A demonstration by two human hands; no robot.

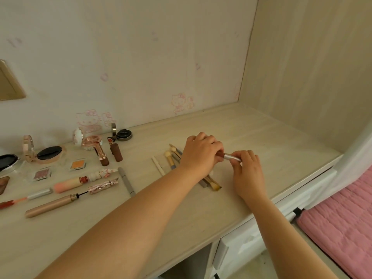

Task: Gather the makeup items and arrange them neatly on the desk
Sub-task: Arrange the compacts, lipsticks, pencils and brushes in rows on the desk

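My left hand (198,156) and my right hand (248,172) both grip a small silver-handled makeup brush (231,157) just above the pale wooden desk (261,137). Under my left hand lies a bunch of small brushes (171,157) on a clear pouch, partly hidden by the hand. To the left are two brown lipsticks (116,151), a pink brush (68,184), a rose-gold mascara tube (52,205), a grey pencil (126,181), eyeshadow pans (77,165) and open compacts (49,154).
A wall with pink cat stickers (88,120) backs the desk, and a side panel (312,67) closes it on the right. White drawers (237,250) sit below the front edge. A pink quilted cushion (342,222) lies at lower right.
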